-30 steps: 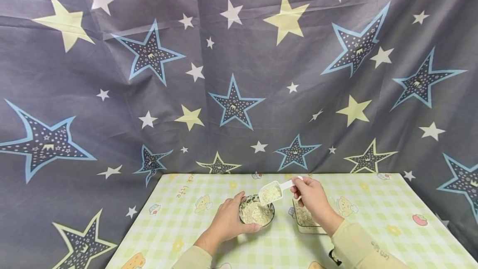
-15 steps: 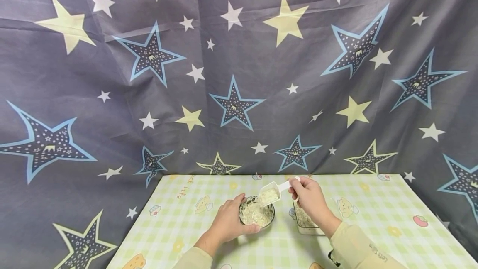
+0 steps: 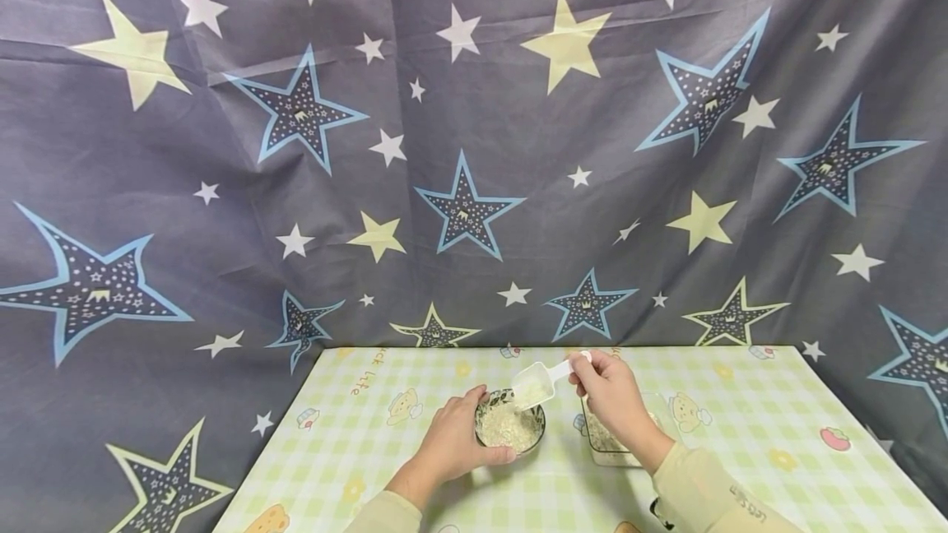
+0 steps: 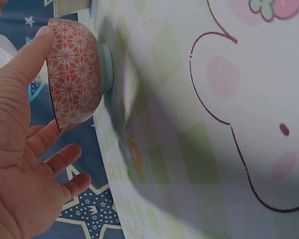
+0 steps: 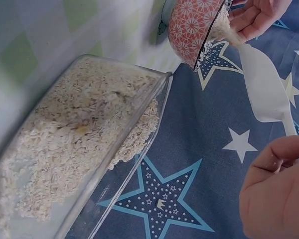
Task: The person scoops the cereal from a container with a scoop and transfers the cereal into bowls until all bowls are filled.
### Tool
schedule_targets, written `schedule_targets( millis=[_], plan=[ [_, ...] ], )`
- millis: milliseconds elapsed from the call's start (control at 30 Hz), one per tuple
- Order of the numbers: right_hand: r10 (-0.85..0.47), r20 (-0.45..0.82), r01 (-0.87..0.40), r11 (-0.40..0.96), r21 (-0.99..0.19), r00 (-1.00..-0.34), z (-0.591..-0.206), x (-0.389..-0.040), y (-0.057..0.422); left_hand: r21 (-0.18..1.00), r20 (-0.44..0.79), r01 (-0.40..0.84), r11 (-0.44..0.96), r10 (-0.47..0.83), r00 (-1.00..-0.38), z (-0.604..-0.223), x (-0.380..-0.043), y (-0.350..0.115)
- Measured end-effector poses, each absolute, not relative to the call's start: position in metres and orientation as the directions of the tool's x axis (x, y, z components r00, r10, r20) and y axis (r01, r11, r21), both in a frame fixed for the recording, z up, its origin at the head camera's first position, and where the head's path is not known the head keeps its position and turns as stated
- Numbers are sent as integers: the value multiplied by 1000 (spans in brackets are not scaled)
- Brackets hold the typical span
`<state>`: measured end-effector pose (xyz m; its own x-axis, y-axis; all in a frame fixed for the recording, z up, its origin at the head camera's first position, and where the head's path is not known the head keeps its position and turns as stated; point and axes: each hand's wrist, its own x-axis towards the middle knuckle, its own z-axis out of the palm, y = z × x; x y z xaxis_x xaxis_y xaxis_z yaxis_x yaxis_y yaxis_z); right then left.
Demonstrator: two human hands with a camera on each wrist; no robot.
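My left hand [image 3: 453,440] steadies a small bowl [image 4: 74,74] by its rim, thumb on the near side and fingers reaching round the left. The bowl is red with a white flower pattern outside and holds a heap of oat flakes [image 3: 507,428]. In my right hand [image 3: 613,391] a white plastic scoop [image 3: 535,383] is pinched by its handle, its mouth tipped down over the bowl's far right rim. Flakes spill from the scoop's edge onto the heap in the right wrist view [image 5: 224,31]. Some flakes still lie in the scoop.
A clear rectangular container [image 5: 89,184] of oat flakes stands right of the bowl, partly under my right forearm in the head view. A green checked cloth [image 3: 355,434] covers the table. A dark star-patterned curtain [image 3: 474,146] hangs behind its far edge.
The scoop has tipped further down towards the bowl and shifted slightly left, and the flakes in it have dwindled. The left hand and the bowl have stayed in place.
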<state>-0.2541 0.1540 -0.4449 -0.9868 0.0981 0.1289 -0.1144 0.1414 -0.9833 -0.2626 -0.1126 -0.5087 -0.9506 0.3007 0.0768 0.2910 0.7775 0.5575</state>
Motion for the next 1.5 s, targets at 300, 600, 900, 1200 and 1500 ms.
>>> schedule_targets(
  millis=[300, 600, 900, 1200, 1500],
  plan=[
    [93, 275, -236, 304, -923, -957, -446, -251, 151, 559, 87, 295, 775, 298, -950, -510, -261, -112],
    [-33, 539, -488, 475, -732, -842, -450, -243, 147, 557, 85, 292, 777, 296, -951, -510, -261, -112],
    [-357, 819, -790, 587, -178, -450, -454, -232, 141, 549, 106, 310, 776, 304, -947, -510, -260, -111],
    [-564, 783, -814, 565, 134, -262, -461, -223, 144, 562, 71, 301, 771, 317, -946, -508, -261, -113],
    [-586, 772, -812, 559, 167, -246, -464, -223, 149, 554, 61, 295, 778, 316, -947, -510, -263, -114]
  ],
)
